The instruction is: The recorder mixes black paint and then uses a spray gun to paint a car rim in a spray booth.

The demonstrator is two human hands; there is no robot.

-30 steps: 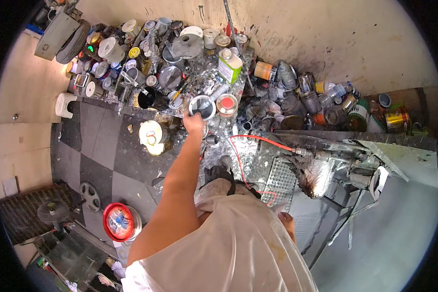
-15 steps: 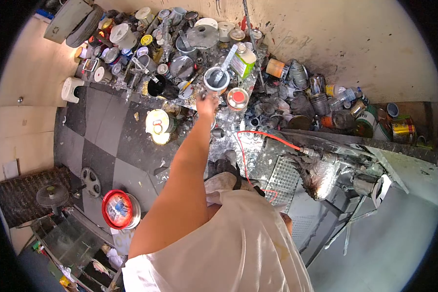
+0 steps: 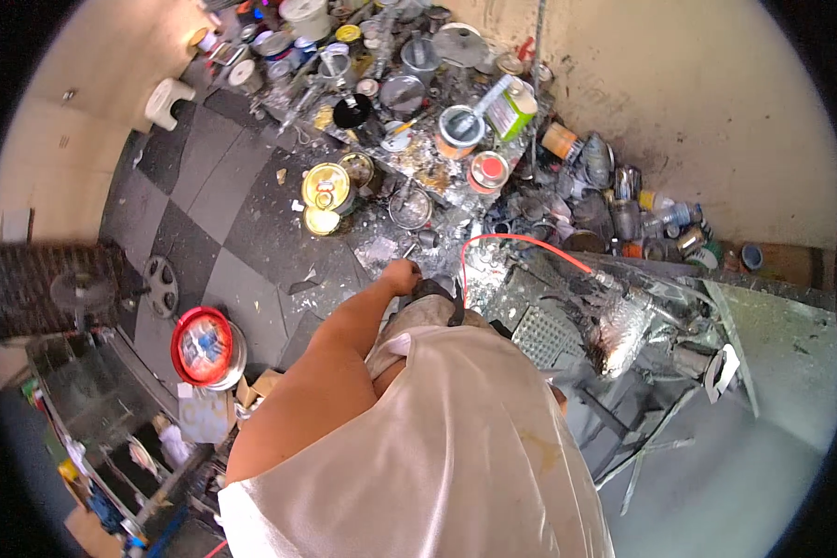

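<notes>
My left hand (image 3: 402, 276) is low in front of me, beside a dark shape at my feet. Its fingers look curled; whatever they may hold is hidden. Just beyond it, a small dark cup (image 3: 428, 239) and a round open tin (image 3: 410, 206) rest on the paint-splattered floor. On the low work surface stands a pot of grey paint (image 3: 459, 130) with a flat stirring stick (image 3: 493, 96) leaning in it. A tin with a red cap (image 3: 488, 171) and a green-and-white can (image 3: 511, 110) are beside the pot. Of my right arm only a skin patch (image 3: 559, 400) shows past my shirt.
A yellow-lidded tin (image 3: 327, 189) stands on the chequered floor, left of a red hose (image 3: 521, 239). Crowded cans and bottles (image 3: 614, 200) line the right wall. A red-rimmed bucket (image 3: 202, 346), a hubcap (image 3: 161, 286) and a white stool (image 3: 168, 102) are at left.
My left hand has drawn back from beside the paint pot to near my feet. The pot stays on the work surface with its stick. The view has shifted, too.
</notes>
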